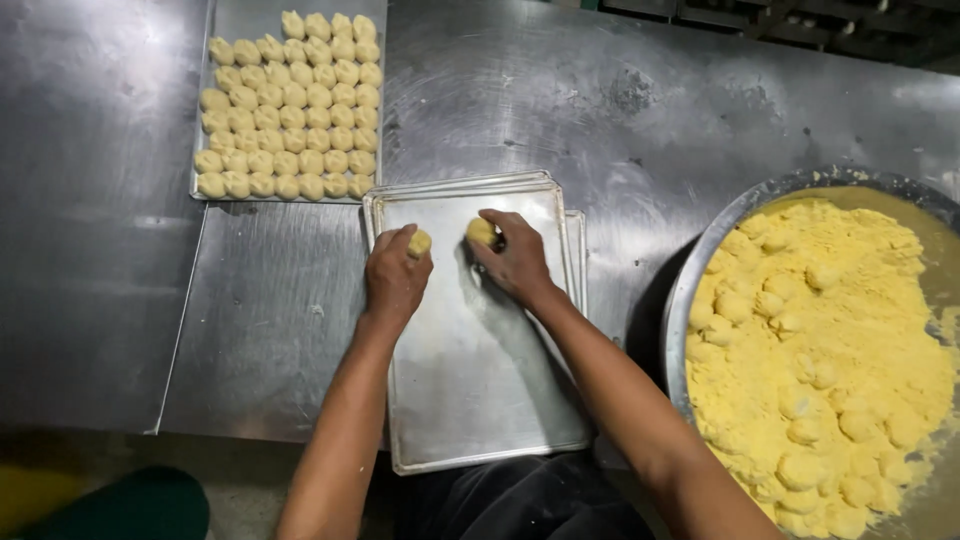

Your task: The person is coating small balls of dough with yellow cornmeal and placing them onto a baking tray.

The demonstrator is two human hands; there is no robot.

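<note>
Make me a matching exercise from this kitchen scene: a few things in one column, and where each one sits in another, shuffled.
Things:
1. left hand
2. far tray
3. big bowl
4. near tray

Places or states:
A. heaped with yellow crumbly mix and lumps
B. directly under both hands, nearly bare
C. filled with rows of pale dough balls
D. holding one small yellow ball

Pairs: 1-D, 2-C, 3-A, 4-B

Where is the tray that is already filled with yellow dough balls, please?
In the head view, the filled tray sits at the far left of the steel table, just beyond the empty tray under the left hand.
</note>
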